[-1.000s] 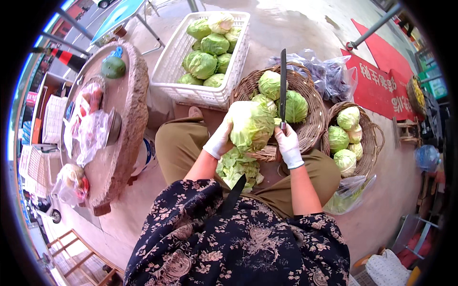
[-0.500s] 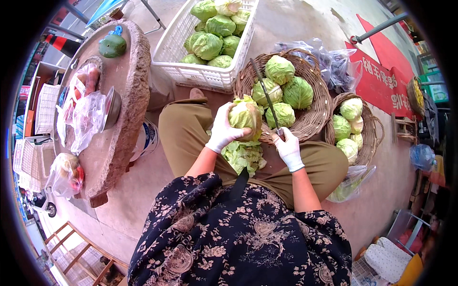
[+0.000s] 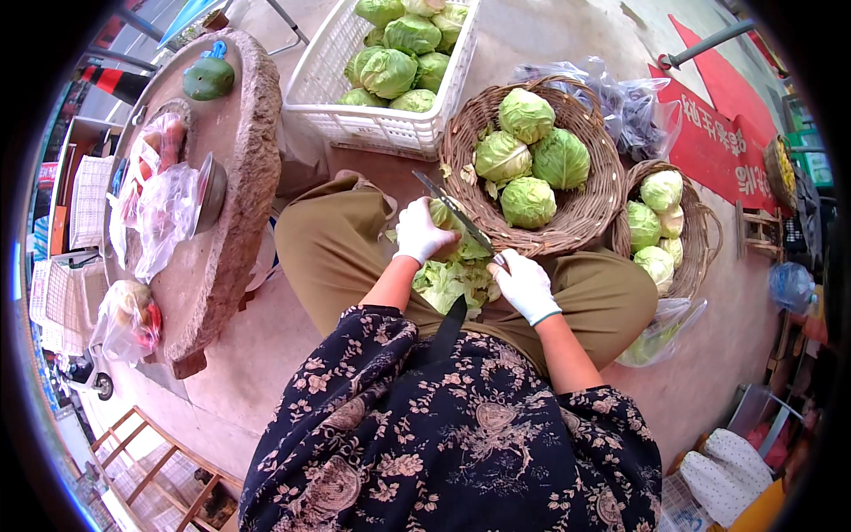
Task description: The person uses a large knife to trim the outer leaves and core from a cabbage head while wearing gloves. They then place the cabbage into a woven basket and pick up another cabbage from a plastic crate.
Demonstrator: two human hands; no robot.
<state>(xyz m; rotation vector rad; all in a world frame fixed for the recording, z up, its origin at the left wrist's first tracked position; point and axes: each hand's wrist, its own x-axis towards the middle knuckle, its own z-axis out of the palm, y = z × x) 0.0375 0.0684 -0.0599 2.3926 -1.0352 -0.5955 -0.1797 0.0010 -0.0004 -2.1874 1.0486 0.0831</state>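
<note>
In a white glove, my right hand [image 3: 526,286] is closed round the handle of a long knife [image 3: 455,211], whose dark blade slants up and to the left. My left hand [image 3: 422,232], also gloved, grips a cabbage [image 3: 441,214] from its left side, low between my knees. The blade crosses over this cabbage and partly hides it; whether its edge touches cannot be told. Loose cabbage leaves [image 3: 454,288] are heaped just below, near my lap. Beyond the knife, a round wicker basket [image 3: 589,208] holds several trimmed cabbages [image 3: 560,160].
A white plastic crate [image 3: 381,133] of cabbages stands ahead. At right are a smaller wicker basket [image 3: 700,244] with cabbages and a plastic bag [image 3: 660,332]. Left stands a stone-edged table [image 3: 253,151] bearing bagged produce [image 3: 164,208] and a green gourd [image 3: 209,78].
My left hand has lowered the cabbage between my knees. My right hand has moved slightly left and down, and the blade has tilted leftward, now crossing the cabbage.
</note>
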